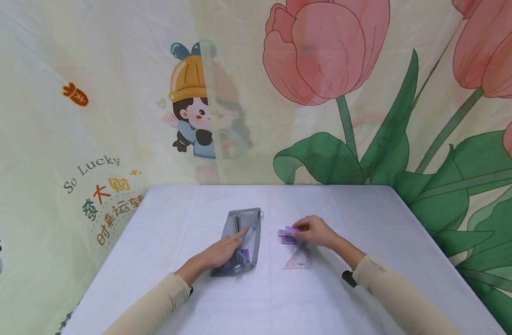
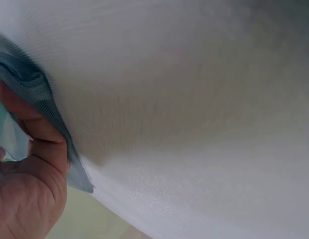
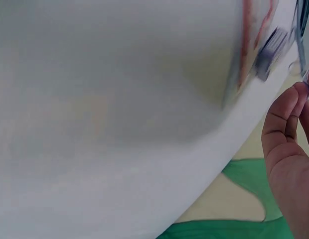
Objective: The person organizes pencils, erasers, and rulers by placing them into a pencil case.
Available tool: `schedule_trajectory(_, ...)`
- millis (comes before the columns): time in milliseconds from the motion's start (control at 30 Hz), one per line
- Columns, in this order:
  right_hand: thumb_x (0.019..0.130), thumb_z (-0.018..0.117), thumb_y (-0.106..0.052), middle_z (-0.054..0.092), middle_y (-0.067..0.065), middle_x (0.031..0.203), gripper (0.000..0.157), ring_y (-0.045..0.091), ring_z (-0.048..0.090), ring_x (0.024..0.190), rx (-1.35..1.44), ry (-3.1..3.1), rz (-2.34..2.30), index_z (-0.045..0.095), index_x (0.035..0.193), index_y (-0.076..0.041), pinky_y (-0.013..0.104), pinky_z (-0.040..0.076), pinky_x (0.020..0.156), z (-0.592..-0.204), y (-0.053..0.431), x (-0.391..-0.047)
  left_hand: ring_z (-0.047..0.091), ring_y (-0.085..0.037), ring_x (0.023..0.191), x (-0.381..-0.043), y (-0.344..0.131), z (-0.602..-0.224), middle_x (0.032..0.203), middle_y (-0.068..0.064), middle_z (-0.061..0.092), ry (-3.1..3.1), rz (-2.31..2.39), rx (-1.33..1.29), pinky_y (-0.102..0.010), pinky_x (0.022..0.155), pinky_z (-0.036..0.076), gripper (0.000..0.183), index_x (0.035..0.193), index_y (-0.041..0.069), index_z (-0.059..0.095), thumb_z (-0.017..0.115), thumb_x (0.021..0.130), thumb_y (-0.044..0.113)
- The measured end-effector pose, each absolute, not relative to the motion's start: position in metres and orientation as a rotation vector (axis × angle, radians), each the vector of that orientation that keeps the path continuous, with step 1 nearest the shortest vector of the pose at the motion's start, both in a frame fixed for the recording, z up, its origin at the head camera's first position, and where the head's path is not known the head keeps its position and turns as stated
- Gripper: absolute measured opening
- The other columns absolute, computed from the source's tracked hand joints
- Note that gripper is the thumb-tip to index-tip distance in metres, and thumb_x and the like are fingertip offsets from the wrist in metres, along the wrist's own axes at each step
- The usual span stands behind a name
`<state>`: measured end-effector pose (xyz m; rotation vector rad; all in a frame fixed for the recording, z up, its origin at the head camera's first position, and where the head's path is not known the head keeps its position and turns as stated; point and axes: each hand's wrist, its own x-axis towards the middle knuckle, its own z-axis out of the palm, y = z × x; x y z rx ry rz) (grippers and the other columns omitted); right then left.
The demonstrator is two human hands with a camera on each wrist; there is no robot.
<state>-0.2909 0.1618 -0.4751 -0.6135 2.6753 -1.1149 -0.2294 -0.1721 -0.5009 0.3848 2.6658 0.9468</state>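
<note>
A grey see-through pencil case (image 1: pixel 256 242) lies on the white table, with pencils or pens (image 1: pixel 236 223) and something purple (image 1: pixel 245 253) showing inside. My left hand (image 1: pixel 220 253) lies over its left side and grips its edge, one finger stretched across the top. In the left wrist view, a bent finger sits against the case's fabric edge (image 2: pixel 50 102). To the right, my right hand (image 1: pixel 316 231) pinches a small purple piece (image 1: pixel 292 229) just above a purple block (image 1: pixel 287 240) on the table. A clear triangular set square (image 1: pixel 299 260) lies just below that hand.
A white cloth covers the table (image 1: pixel 163 298). Behind it hangs a curtain (image 1: pixel 247 28) printed with tulips and a cartoon figure. Dark bands show at both wrists, the right one (image 1: pixel 349 278) more fully.
</note>
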Motion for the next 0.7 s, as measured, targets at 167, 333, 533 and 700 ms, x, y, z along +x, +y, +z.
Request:
schedule_trajectory(167, 0.084, 0.08, -0.017, 0.067, 0.0, 0.086, 0.021, 0.015, 0.053, 0.076, -0.671, 2.653, -1.1, 0.078, 0.103, -0.009, 0.024, 0.046, 0.06, -0.472, 0.14, -0.282, 0.054, -0.023, 0.091, -0.229, -0.172, -0.501, 0.12, -0.017, 0.054, 2.658, 0.964, 0.379, -0.046, 0.079, 0.047, 0.049, 0.155, 0.044, 0.023, 0.026, 0.107, 0.047)
schedule_trajectory(333, 0.083, 0.08, -0.015, 0.068, 0.0, 0.088, 0.022, 0.013, 0.055, 0.077, -0.732, 2.648, -1.085, 0.078, 0.104, -0.008, 0.023, 0.049, 0.064, -0.471, 0.122, -0.282, 0.054, -0.024, 0.091, -0.229, -0.172, -0.501, 0.121, -0.017, 0.053, 2.65, 0.962, 0.359, -0.045, 0.076, 0.047, 0.048, 0.155, 0.046, 0.022, 0.026, 0.106, 0.049)
schedule_trajectory(533, 0.083, 0.08, -0.013, 0.068, -0.002, 0.085, 0.019, 0.012, 0.055, 0.076, -0.743, 2.656, -1.065, 0.078, 0.102, -0.009, 0.022, 0.049, 0.063, -0.475, 0.103, -0.284, 0.056, -0.032, 0.109, -0.228, -0.172, -0.502, 0.138, -0.023, 0.049, 2.651, 0.971, 0.363, -0.06, 0.092, 0.046, 0.048, 0.155, 0.047, 0.022, 0.025, 0.106, 0.05)
schedule_trajectory(700, 0.082, 0.08, -0.012, 0.07, -0.002, 0.083, 0.018, 0.012, 0.055, 0.075, -0.757, 2.64, -1.072, 0.079, 0.099, -0.007, 0.023, 0.049, 0.065, -0.479, 0.087, -0.285, 0.055, -0.036, 0.117, -0.23, -0.174, -0.502, 0.142, -0.024, 0.047, 2.653, 0.972, 0.384, -0.063, 0.098, 0.041, 0.048, 0.155, 0.047, 0.021, 0.025, 0.107, 0.049)
